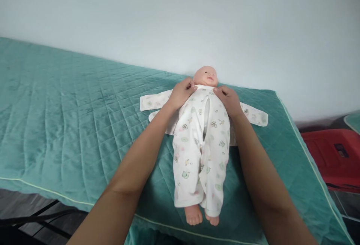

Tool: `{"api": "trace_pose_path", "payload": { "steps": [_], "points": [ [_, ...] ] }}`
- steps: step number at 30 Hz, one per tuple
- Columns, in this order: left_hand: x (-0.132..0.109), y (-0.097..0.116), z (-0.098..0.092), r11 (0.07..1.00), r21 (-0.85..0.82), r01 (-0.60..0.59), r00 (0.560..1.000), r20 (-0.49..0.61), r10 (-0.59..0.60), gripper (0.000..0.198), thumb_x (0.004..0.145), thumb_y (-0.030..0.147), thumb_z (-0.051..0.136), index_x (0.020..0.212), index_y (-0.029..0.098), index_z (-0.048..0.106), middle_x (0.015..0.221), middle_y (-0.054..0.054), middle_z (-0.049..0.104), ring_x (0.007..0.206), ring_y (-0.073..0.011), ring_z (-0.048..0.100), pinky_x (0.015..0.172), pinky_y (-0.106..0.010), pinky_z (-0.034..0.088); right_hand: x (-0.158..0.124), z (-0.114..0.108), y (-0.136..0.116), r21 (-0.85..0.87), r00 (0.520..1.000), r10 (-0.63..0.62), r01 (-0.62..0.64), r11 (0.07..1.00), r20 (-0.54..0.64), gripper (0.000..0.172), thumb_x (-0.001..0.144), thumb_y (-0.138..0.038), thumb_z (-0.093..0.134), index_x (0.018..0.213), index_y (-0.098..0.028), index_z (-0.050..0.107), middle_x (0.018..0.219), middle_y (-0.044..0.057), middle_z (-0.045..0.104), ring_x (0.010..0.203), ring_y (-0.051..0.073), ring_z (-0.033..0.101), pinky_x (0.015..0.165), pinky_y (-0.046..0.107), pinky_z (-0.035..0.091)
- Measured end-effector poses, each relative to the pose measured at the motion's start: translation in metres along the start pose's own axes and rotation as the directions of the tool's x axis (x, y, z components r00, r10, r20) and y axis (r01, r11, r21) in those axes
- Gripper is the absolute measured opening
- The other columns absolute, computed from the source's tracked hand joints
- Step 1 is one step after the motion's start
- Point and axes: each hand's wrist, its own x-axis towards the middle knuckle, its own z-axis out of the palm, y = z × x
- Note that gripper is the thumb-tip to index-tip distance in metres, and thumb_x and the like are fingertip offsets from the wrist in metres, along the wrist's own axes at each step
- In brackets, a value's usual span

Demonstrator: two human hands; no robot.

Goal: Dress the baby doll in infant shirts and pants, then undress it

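Left hand (182,93), right hand (230,100) are pinching pants (185,151) by top; doll (206,75) is lying nearer quilt's (84,117) right edge, space opening leftward, wall (168,20) running behind.

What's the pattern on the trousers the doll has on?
The trousers are white with scattered small cartoon figures, some pale green. Best seen in the head view.

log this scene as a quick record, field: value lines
Doll: on its back, head toward the wall
Printed trousers: over the doll, top edge near its neck, feet showing below the cuffs
Left hand: gripping the trousers' top edge
Right hand: gripping the same edge, opposite side
Printed shirt: sleeves spread outward
Surface: green quilted cover
Far right: red object, identity unclear
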Motion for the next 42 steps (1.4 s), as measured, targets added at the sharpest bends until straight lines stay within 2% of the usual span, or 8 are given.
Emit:
{"api": "trace_pose_path", "payload": {
  "steps": [3,9,13,17,21,27,34,42],
  "points": [
    [0.005,-0.001,0.004,0.999,0.041,0.031,0.999,-0.043,-0.030,0.015,0.087,0.022,0.057,0.075,0.020,0.048,0.073,0.003,0.054,0.071,-0.0139,0.048,0.068,-0.027,0.033,0.006,0.002,0.001,-0.051,0.999,0.029,-0.031,0.998,-0.027,0.042,0.091,-0.050,0.055,0.063,-0.022,0.041,0.063,-0.005,0.043,0.065,0.014,0.041,0.064,0.030,0.030],
    [0.011,-0.006,0.008,0.993,0.098,0.060,0.995,-0.083,-0.052,0.013,0.086,0.021,0.058,0.076,0.020,0.050,0.071,0.004,0.056,0.068,-0.0138,0.048,0.067,-0.028,0.035,0.010,0.006,0.000,-0.082,0.997,0.029,-0.035,0.996,-0.067,0.042,0.091,-0.044,0.056,0.061,-0.022,0.036,0.060,-0.005,0.040,0.063,0.013,0.037,0.063,0.029,0.027],
    [0.010,-0.013,0.010,1.000,-0.014,-0.020,0.998,-0.062,0.019,0.002,0.085,0.020,0.058,0.084,0.019,0.060,0.084,0.001,0.067,0.081,-0.0151,0.061,0.080,-0.029,0.045,0.008,0.008,0.000,0.003,0.993,0.063,-0.063,0.998,-0.103,0.033,0.087,-0.041,0.061,0.064,-0.021,0.046,0.063,-0.005,0.046,0.064,0.012,0.041,0.064,0.029,0.032],
    [0.007,-0.013,0.009,0.993,-0.101,-0.055,0.998,-0.010,0.054,0.020,0.086,0.018,0.055,0.099,0.019,0.071,0.105,-0.003,0.075,0.100,-0.0175,0.067,0.096,-0.031,0.047,0.006,0.011,0.003,0.090,0.987,0.087,-0.075,0.993,-0.137,0.022,0.083,-0.039,0.065,0.073,-0.022,0.055,0.067,-0.005,0.053,0.067,0.013,0.047,0.068,0.029,0.038],
    [0.003,-0.008,0.006,0.998,-0.018,-0.058,0.998,0.006,0.058,0.027,0.089,0.019,0.053,0.103,0.021,0.076,0.115,-0.004,0.075,0.112,-0.0196,0.065,0.104,-0.034,0.045,0.006,0.012,0.008,0.143,0.988,0.080,-0.061,0.988,-0.133,0.018,0.083,-0.039,0.065,0.079,-0.022,0.061,0.073,-0.003,0.060,0.073,0.015,0.054,0.076,0.031,0.044],
    [0.000,-0.008,0.002,0.997,0.039,-0.073,0.997,0.030,0.072,0.033,0.091,0.019,0.050,0.108,0.025,0.078,0.116,-0.004,0.074,0.110,-0.0208,0.066,0.103,-0.036,0.046,0.003,0.011,0.006,0.163,0.989,0.082,-0.062,0.985,-0.123,0.015,0.084,-0.037,0.063,0.085,-0.022,0.066,0.084,0.000,0.068,0.082,0.017,0.060,0.085,0.034,0.048],
    [-0.003,-0.008,0.001,0.993,0.057,-0.105,0.994,0.046,0.103,0.037,0.092,0.018,0.047,0.113,0.026,0.077,0.119,-0.004,0.073,0.114,-0.0213,0.065,0.105,-0.036,0.046,-0.002,0.009,0.002,0.168,0.993,-0.006,0.025,0.985,-0.114,0.017,0.087,-0.034,0.060,0.092,-0.023,0.073,0.100,0.004,0.073,0.095,0.020,0.065,0.091,0.037,0.050],
    [-0.011,-0.011,-0.001,0.944,0.271,-0.188,0.982,0.085,0.171,0.040,0.099,0.026,0.040,0.126,0.030,0.070,0.129,-0.003,0.070,0.120,-0.0214,0.061,0.106,-0.037,0.044,-0.014,0.002,0.000,0.210,0.993,-0.113,0.115,0.971,-0.022,0.026,0.094,-0.034,0.053,0.108,-0.028,0.075,0.120,0.003,0.073,0.115,0.020,0.064,0.109,0.042,0.043]
  ]
}}
